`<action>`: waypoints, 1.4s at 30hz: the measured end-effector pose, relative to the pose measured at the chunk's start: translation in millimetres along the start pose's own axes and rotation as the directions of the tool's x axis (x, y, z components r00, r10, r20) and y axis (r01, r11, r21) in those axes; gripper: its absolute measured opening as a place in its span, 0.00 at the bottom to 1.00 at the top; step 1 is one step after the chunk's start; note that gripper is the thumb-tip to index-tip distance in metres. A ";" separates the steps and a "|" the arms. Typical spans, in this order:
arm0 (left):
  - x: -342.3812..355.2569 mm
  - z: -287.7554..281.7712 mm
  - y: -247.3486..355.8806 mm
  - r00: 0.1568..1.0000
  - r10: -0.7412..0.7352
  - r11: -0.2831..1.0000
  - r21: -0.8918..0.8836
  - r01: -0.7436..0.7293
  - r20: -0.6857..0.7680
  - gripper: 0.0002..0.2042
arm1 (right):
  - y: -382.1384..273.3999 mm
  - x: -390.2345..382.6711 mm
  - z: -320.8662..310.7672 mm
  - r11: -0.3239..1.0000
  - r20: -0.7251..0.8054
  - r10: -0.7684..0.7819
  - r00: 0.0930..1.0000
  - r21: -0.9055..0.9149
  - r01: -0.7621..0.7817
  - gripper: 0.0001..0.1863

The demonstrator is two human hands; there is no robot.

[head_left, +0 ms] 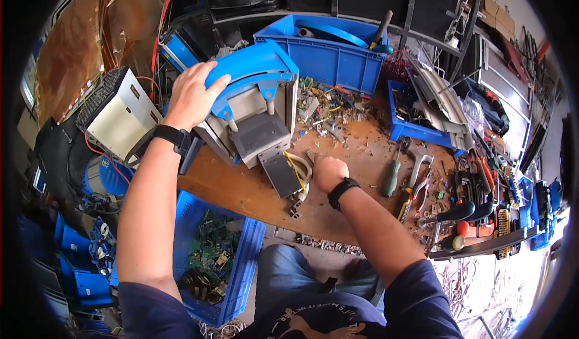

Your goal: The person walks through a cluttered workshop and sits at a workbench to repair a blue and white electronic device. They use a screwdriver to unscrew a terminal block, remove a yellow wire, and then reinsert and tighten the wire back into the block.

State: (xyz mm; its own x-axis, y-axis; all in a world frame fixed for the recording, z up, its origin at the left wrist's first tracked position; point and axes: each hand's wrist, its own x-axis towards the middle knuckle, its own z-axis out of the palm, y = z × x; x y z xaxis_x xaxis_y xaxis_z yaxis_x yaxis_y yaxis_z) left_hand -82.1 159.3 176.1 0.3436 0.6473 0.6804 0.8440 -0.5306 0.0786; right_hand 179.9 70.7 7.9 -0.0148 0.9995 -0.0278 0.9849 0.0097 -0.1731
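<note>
Now left hand (196,91), fingers loosely spread, laid over blue-topped grey device (259,134) at eleven o'clock on the workbench (362,137), right hand (330,173) curled closed beside pale cable (309,169), any contents indiscernible, green-handled screwdriver (391,179) at its three o'clock

Grey unit (260,128), blue curved top (259,61), askew on wooden workbench (220,185).

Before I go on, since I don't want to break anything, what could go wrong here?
The grey unit might shift if the left hand lifts off its blue top. The right hand might snag the pale cable close beside it. Loose scraps on the bench could scatter if bumped.
</note>
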 end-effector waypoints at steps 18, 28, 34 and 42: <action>11.0 3.9 -8.8 0.987 -0.119 0.992 -0.033 0.123 0.106 0.29 | 10.3 10.0 -31.8 0.998 -0.140 0.008 0.990 -0.063 -0.017 0.11; 31.8 10.5 -28.9 0.966 -0.198 0.978 -0.031 0.206 0.167 0.31 | 23.4 16.6 -67.7 0.775 -0.293 0.121 0.948 0.625 0.095 0.13; 32.4 9.3 -30.6 0.950 -0.243 0.968 -0.007 0.250 0.198 0.31 | 9.4 -4.8 -72.8 0.652 -0.372 0.098 0.923 0.725 0.223 0.14; 18.4 11.1 -18.2 0.989 -0.133 0.991 0.021 0.132 0.056 0.28 | -2.6 -16.9 -80.1 0.311 -0.197 0.062 0.979 0.935 0.168 0.09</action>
State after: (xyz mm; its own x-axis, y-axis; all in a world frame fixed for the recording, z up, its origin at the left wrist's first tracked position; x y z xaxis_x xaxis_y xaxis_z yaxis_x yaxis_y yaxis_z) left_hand -86.6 186.9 179.1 0.2507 0.7420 0.6218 0.8904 -0.4288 0.1527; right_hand 191.5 56.2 87.6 0.0803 0.9845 0.1557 0.1423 0.1433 -0.9794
